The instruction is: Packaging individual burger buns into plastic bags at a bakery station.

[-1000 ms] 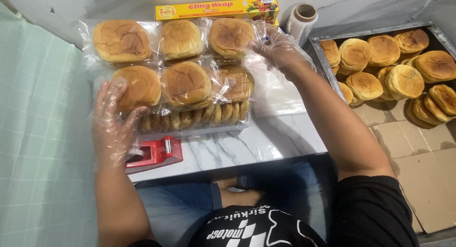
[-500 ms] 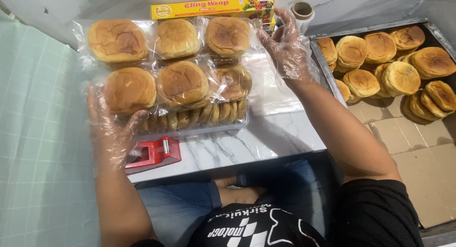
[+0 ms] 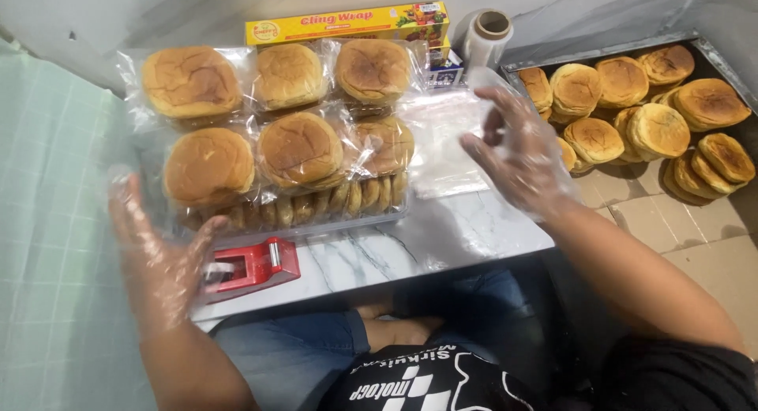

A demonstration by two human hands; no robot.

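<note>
Both my hands wear thin clear plastic gloves. My left hand (image 3: 162,265) hovers open at the front left of the marble table, just below the stack of wrapped buns (image 3: 276,138) and beside a red tape dispenser (image 3: 253,267). My right hand (image 3: 517,146) is open, fingers spread, above a pile of clear plastic bags (image 3: 446,142) lying right of the stack. It holds nothing. The wrapped buns are round and golden brown, each in its own clear bag, piled on a clear tray holding a row of more buns on edge.
A metal tray (image 3: 553,57) on the floor at right holds several unwrapped buns (image 3: 655,127). A yellow cling wrap box (image 3: 347,22) and a roll of clear film (image 3: 488,33) stand at the table's back edge. A green tiled wall is on the left.
My right hand has pulled back from the far right corner of the bun stack toward me and now hovers over the plastic bags. My left hand has slid slightly down and left.
</note>
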